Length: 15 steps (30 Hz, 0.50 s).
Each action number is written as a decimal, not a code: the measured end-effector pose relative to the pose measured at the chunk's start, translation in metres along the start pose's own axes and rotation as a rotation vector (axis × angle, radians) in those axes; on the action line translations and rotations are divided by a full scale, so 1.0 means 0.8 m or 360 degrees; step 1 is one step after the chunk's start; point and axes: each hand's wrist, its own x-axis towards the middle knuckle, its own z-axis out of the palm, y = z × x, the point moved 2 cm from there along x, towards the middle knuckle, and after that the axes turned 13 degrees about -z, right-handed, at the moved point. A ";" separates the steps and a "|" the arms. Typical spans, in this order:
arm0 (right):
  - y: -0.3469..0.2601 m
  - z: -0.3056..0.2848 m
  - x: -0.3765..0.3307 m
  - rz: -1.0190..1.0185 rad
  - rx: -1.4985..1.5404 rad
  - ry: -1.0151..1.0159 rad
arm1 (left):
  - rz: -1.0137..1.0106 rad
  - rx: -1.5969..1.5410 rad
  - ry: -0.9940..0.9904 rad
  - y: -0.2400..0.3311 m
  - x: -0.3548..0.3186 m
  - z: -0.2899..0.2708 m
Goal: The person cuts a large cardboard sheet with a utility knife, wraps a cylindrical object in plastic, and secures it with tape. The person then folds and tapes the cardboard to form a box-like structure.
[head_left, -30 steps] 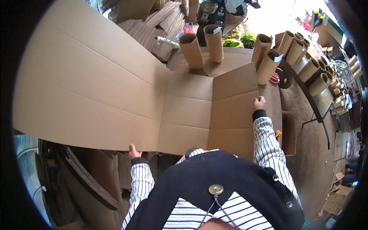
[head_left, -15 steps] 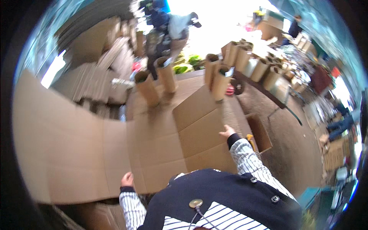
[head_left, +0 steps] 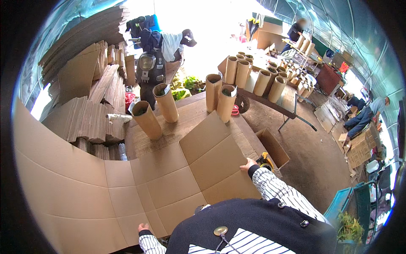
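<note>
A large creased cardboard sheet [head_left: 163,173] lies unfolded before me, partly on the wooden table [head_left: 186,112], its left part curving up past the table's edge. My left hand [head_left: 144,227] is closed on its near edge, most of the fingers hidden. At the right edge of the sheet, my right hand [head_left: 248,164] pinches the raised panel, fingers partly behind it. Beyond the sheet stand two brown cardboard tubes [head_left: 146,120] on the left and two more tubes [head_left: 226,103] on the right, with something dark green inside.
A yellow-and-black tape dispenser [head_left: 265,161] is beside my right wrist, next to an open cardboard box [head_left: 272,148]. Stacked flat cardboard [head_left: 84,118] fills the left. More tubes stand on a side table [head_left: 287,101]. Another person [head_left: 363,116] is far right; one [head_left: 294,34] stands at the back.
The view has shifted, so the table and tubes appear lower and further left. Both hands remain at the sheet's edges; the picture is sharper now.
</note>
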 end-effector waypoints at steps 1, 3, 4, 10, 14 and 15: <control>-0.005 0.000 -0.002 0.0021 0.0039 0.0015 | 0.0000 0.0010 -0.0009 -0.003 0.005 0.001; -0.011 -0.001 -0.005 0.0038 0.0024 0.0037 | -0.0013 0.0030 -0.0036 -0.004 0.011 0.001; -0.011 -0.003 -0.008 0.0036 -0.0030 0.0044 | -0.0026 0.0042 -0.0054 -0.003 0.012 -0.001; -0.063 -0.022 -0.028 0.0158 0.0043 -0.0011 | -0.0184 0.0007 0.0043 -0.057 0.057 -0.021; -0.026 -0.010 -0.022 0.0182 -0.0044 -0.0053 | -0.0409 -0.0041 0.0155 -0.053 0.053 -0.041; -0.013 0.003 -0.012 0.0187 -0.0065 -0.0054 | -0.0423 -0.0015 0.0140 -0.057 0.057 -0.052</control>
